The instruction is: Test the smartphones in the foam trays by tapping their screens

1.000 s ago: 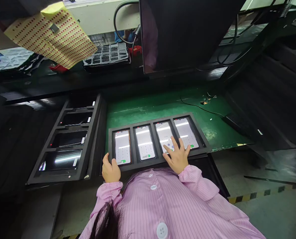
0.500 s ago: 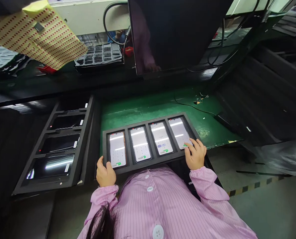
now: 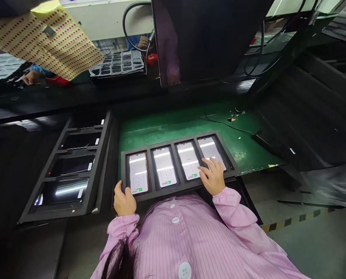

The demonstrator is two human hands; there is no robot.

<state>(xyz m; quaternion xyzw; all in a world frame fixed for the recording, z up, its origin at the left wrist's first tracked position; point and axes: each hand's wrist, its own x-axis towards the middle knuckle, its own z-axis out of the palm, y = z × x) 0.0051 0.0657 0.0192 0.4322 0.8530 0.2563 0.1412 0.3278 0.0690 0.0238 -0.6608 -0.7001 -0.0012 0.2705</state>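
green call keys (image 3: 194,175) under right hand (image 3: 212,179)

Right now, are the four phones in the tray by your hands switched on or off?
On. All four phones in the black tray show lit white screens with a green button near the bottom; the right hand lies over the rightmost one.

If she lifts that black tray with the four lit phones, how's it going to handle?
The tray looks like rigid foam, so probably light itself but weighted by its four phones. Each sits in its own pocket, so sliding seems unlikely. Her left hand grips only one corner; it may tip.
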